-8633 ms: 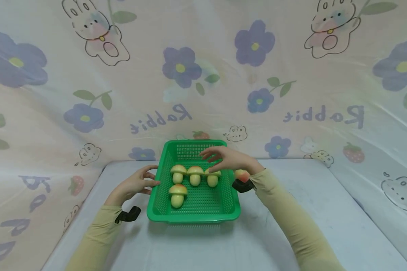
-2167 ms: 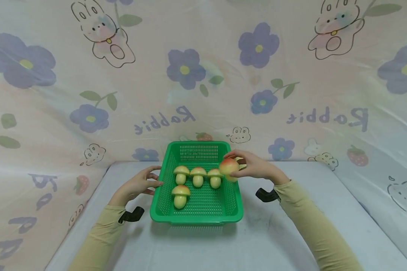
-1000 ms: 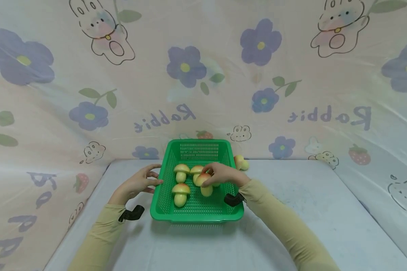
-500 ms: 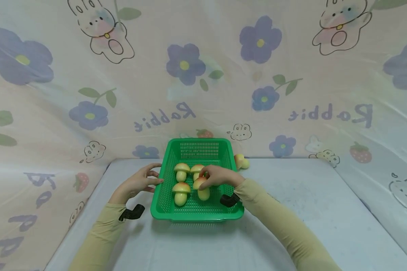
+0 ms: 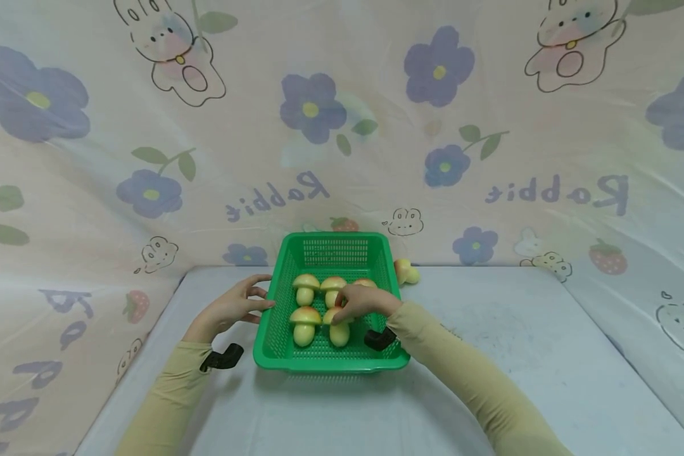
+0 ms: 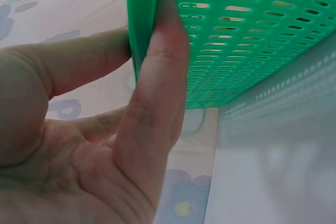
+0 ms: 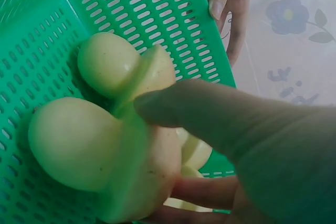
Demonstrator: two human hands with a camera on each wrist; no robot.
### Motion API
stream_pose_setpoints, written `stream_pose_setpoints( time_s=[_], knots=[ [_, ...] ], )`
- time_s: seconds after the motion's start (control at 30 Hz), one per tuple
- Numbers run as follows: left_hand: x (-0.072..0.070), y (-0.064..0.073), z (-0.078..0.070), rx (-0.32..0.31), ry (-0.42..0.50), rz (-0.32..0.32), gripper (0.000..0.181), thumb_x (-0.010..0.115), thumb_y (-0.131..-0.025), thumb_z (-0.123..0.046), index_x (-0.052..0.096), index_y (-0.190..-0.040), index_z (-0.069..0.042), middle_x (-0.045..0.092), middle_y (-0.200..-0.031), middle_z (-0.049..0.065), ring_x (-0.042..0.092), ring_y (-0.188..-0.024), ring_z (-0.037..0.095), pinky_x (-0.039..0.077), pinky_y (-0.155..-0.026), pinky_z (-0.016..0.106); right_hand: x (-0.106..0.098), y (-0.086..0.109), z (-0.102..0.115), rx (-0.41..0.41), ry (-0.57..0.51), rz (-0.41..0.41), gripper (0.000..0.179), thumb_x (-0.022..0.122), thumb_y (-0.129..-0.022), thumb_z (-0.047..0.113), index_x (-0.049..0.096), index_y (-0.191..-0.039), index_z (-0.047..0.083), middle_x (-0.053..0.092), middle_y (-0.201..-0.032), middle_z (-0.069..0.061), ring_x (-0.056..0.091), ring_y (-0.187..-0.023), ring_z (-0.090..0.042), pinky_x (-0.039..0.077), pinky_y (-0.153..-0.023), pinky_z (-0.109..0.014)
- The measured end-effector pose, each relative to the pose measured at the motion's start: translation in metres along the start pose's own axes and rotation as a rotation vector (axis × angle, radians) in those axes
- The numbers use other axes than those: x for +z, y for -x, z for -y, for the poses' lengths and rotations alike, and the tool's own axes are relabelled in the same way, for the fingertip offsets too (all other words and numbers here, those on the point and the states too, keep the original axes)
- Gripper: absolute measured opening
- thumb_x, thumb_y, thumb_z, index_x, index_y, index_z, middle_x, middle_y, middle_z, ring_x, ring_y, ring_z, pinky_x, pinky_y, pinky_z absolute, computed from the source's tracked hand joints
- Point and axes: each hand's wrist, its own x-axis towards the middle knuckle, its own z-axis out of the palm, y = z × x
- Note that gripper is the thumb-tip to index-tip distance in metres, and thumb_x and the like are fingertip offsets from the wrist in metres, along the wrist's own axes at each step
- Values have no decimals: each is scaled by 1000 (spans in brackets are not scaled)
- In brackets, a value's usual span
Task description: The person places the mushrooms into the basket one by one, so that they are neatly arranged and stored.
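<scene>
My left hand (image 5: 228,310) holds the left rim of a green plastic basket (image 5: 330,366); in the left wrist view, thumb and fingers pinch its edge (image 6: 140,19). Inside the basket, my right hand (image 5: 367,301) grips a yellow toy mushroom (image 5: 339,334) by its reddish cap, thumb on one side and fingers on the other. The mushroom is upright in the front row, right of another toy mushroom (image 5: 304,326). Behind them stands a row of three more: left (image 5: 306,288), middle (image 5: 333,286) and right, the last (image 5: 366,282) mostly hidden by my right hand.
One more toy mushroom (image 5: 407,272) lies tipped over on the white table (image 5: 490,316), just outside the basket's back right side. A curtain (image 5: 370,158) printed with flowers and rabbits hangs behind the table.
My right hand has brought a mushroom from the basket's right rim over the others and down into the front row, shifting slightly left lately. The left hand stays at the rim.
</scene>
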Motion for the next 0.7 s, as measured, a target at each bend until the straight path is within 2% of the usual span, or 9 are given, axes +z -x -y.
stream_pose_setpoints(
  time_s=[0.1,0.17,0.4,0.5,0.6,0.7],
  knots=[
    [1,0,-1,-4,2,-2,72,65,-93,-13,23,-151,-12,48,-115,21,61,-91,26,57,-74,42,2,0,0,18,-26,14,21,74,-84,20,66,-93,2,57,-72,-1,60,-68,-28,55,-67,-43],
    [1,0,-1,-1,2,-2,72,65,-93,-12,23,-151,-12,48,-114,21,61,-91,26,57,-73,42,3,0,0,25,-31,13,20,74,-84,20,65,-91,3,56,-70,-1,61,-68,-28,55,-67,-44],
    [1,0,-1,1,3,0,71,64,-94,-12,22,-151,-12,48,-114,21,61,-90,26,57,-74,42,5,-1,-2,32,-29,7,21,72,-86,22,61,-77,7,52,-64,0,55,-61,-21,54,-64,-42],
    [0,1,-1,6,4,1,72,64,-93,-12,22,-151,-11,48,-114,21,61,-90,26,57,-73,42,5,-1,-2,24,-34,1,24,71,-87,22,57,-73,10,48,-61,1,50,-58,-18,51,-58,-36],
    [0,1,-1,3,3,-4,73,65,-93,-13,22,-151,-11,48,-115,21,61,-91,26,57,-73,42,5,-1,-1,19,-47,-2,24,71,-88,23,58,-75,8,44,-58,1,45,-53,-14,45,-52,-28],
    [0,1,0,2,1,-7,73,66,-93,-14,22,-151,-11,48,-115,21,60,-91,26,57,-73,41,5,-1,-2,24,-79,-5,20,71,-89,23,63,-85,5,44,-58,0,42,-51,-12,43,-52,-27]
  ],
)
